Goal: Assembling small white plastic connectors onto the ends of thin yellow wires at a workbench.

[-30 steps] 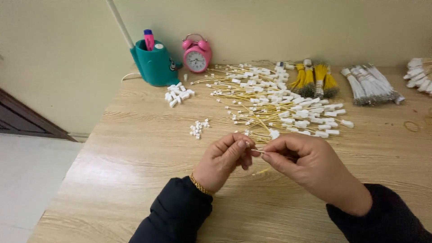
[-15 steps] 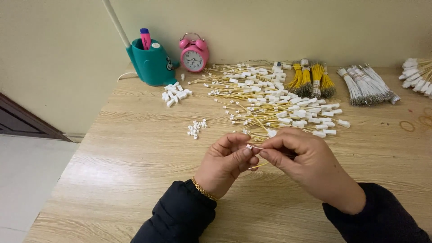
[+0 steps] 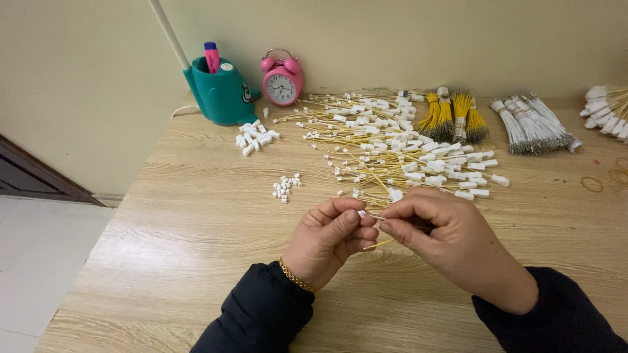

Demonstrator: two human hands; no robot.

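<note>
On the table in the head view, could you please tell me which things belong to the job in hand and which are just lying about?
In the job:
left hand and right hand, pinching one yellow wire with a small white connector
pile of wires
small connectors
larger connectors
wire bundles

Lying about:
pink clock
teal pen holder
rubber bands

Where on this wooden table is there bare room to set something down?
Bare wood lies left of the left hand, below the small white connector pile, and right of the right hand. The yellow wire heap crowds the back centre.
</note>
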